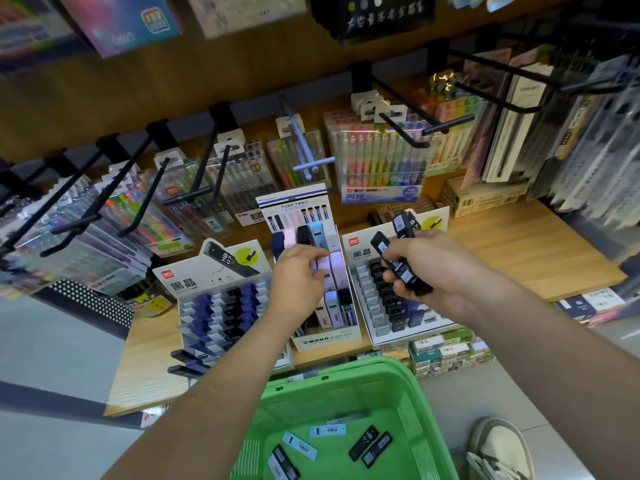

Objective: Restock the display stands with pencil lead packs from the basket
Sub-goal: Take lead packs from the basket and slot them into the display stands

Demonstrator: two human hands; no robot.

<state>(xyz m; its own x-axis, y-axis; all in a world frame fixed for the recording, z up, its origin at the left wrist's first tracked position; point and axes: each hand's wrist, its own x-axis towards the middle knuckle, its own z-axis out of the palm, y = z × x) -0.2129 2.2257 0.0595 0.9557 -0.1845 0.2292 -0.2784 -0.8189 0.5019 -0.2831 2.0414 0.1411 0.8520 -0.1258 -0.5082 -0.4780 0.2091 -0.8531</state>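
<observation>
While the fingertips of the left hand curl down onto the lilac packs in the upper rows of the middle stand, I cannot tell whether they pinch one or only nudge it straight. The right hand has fingers and thumb clasped round a loose fan of black packs, held just above the right stand, where similar black packs fill the centre columns and several slots beside them look bare. To do this step well, I would settle the lilac row first, pressing each pack until it sits level with its neighbours. The left hand could then draw one black pack at a time from the fan, matching its grade to the column and keeping the label outward. The fan looks splayed, so a firmer hold would keep a pack from sliding out. Lower down, in front of the shelf, the green basket holds a handful of loose packs, black and pale blue, so more restocking likely remains
</observation>
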